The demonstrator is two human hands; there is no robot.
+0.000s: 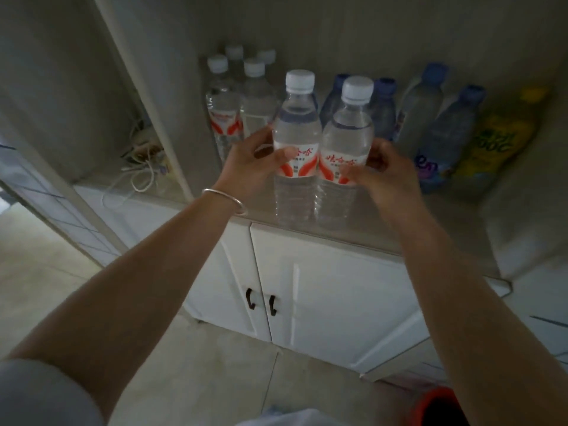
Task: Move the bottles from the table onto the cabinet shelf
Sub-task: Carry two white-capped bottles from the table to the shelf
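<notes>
Two clear water bottles with white caps and red-and-white labels stand upright side by side at the front edge of the cabinet shelf (430,238). My left hand (249,167) grips the left bottle (295,124) around its label. My right hand (384,170) grips the right bottle (349,130) the same way. Behind them on the shelf stand several more white-capped water bottles (222,112) at the left, several blue-capped bottles (442,130) in the middle and right, and a yellow bottle (498,136) at the far right.
A vertical cabinet post (147,96) divides the shelf from a left compartment holding tangled white cables (141,167). Below the shelf are white cabinet doors with dark handles (272,305). A red-rimmed object (436,407) sits on the tiled floor at the bottom right.
</notes>
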